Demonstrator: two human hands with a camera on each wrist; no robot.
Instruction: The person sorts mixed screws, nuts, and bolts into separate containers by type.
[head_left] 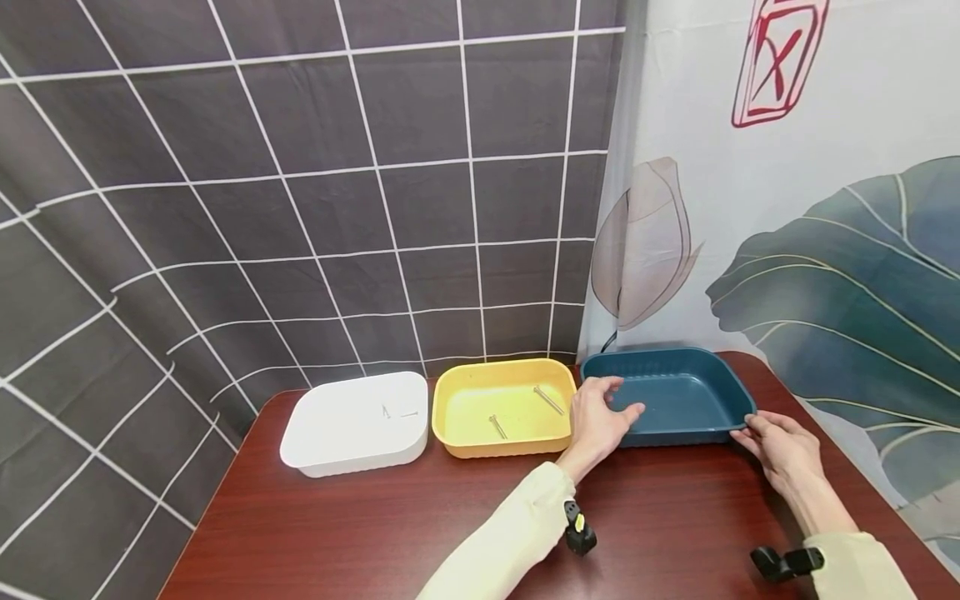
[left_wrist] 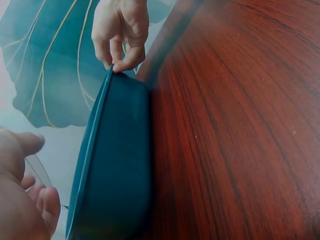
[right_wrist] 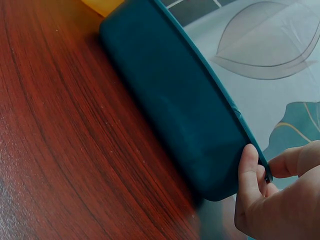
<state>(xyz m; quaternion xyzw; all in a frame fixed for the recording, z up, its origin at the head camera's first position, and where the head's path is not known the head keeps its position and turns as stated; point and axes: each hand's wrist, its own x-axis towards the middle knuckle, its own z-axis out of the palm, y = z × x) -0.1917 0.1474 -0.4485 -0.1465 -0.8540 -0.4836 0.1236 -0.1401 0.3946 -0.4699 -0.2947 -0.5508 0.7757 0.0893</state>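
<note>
A dark blue plastic tray [head_left: 675, 392] stands at the right end of the row. My right hand [head_left: 783, 450] pinches its front right corner; in the right wrist view, thumb and fingers [right_wrist: 248, 167] lie on either side of the rim. My left hand [head_left: 600, 414] hovers by the tray's left end with thumb and fingers apart, holding nothing. In the left wrist view that hand [left_wrist: 20, 185] shows clear of the blue rim. Beside it stands a yellow tray [head_left: 468, 392] with two long metal screws [head_left: 549, 400] lying inside.
A white tray [head_left: 330, 429] with two small screws [head_left: 386, 412] is at the left of the row. All trays stand on a reddish-brown wooden table [head_left: 360, 533]. Behind hang a grey grid-patterned curtain [head_left: 300, 208] and a white leaf-printed cloth [head_left: 690, 125].
</note>
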